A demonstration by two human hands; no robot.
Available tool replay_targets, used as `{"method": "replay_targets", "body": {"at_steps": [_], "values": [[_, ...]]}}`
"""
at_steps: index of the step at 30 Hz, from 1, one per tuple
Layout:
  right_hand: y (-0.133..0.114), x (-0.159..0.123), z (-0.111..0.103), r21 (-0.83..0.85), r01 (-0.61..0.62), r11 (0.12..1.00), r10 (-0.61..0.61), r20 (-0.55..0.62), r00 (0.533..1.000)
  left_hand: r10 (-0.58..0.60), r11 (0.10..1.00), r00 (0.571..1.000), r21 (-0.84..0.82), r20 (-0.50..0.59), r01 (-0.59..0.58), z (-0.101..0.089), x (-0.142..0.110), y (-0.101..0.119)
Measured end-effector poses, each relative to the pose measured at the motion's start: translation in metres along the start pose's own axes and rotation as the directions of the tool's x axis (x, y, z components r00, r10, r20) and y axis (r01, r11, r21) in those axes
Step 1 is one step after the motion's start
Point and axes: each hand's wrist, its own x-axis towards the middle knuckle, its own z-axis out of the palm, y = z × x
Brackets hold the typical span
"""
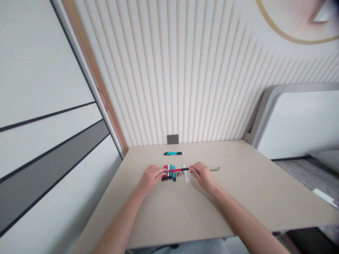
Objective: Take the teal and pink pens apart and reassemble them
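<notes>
A red pen (176,170) with black ends is held level between my two hands, above the parts on the table. My left hand (152,176) pinches its left end, and my right hand (201,173) pinches the black right end. Under the pen lies a row of pen barrels (171,176) in red, white and blue with black grips. Small dark pieces (179,174) and several thin white refills (186,173) lie to the right of the barrels. Beyond my right hand are small springs (215,169). Blue pens (174,153) that look whole lie farther back.
The beige table (156,218) meets a ribbed white wall (180,70) with a dark socket plate (172,139). A white cabinet (47,70) stands close on the left. To the right is a pale headboard (302,120).
</notes>
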Motion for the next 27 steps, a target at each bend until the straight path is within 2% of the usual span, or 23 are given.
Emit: {"method": "replay_targets", "body": {"at_steps": [6,13,17,23,27], "values": [[-0.005,-0.001,0.007,0.018,-0.007,1.0,0.008,-0.055,0.998,-0.049,0.999,0.999,0.005,-0.015,0.049,-0.003,0.002,0.002],[0.001,0.0,0.008,0.05,-0.082,0.995,0.083,-0.001,0.997,-0.048,0.999,0.999,0.009,-0.025,0.049,-0.002,0.002,0.001],[0.005,0.0,0.011,0.111,-0.145,0.983,0.15,-0.041,0.988,-0.065,0.998,0.998,0.016,-0.019,0.065,-0.003,0.002,0.002],[0.003,0.002,0.01,0.183,-0.215,0.959,0.215,0.019,0.976,-0.067,0.998,0.997,0.017,-0.034,0.068,-0.005,0.002,0.003],[0.002,0.002,0.008,0.228,-0.248,0.941,0.257,-0.011,0.966,-0.082,0.996,0.997,0.017,-0.008,0.082,-0.003,0.001,0.001]]}}
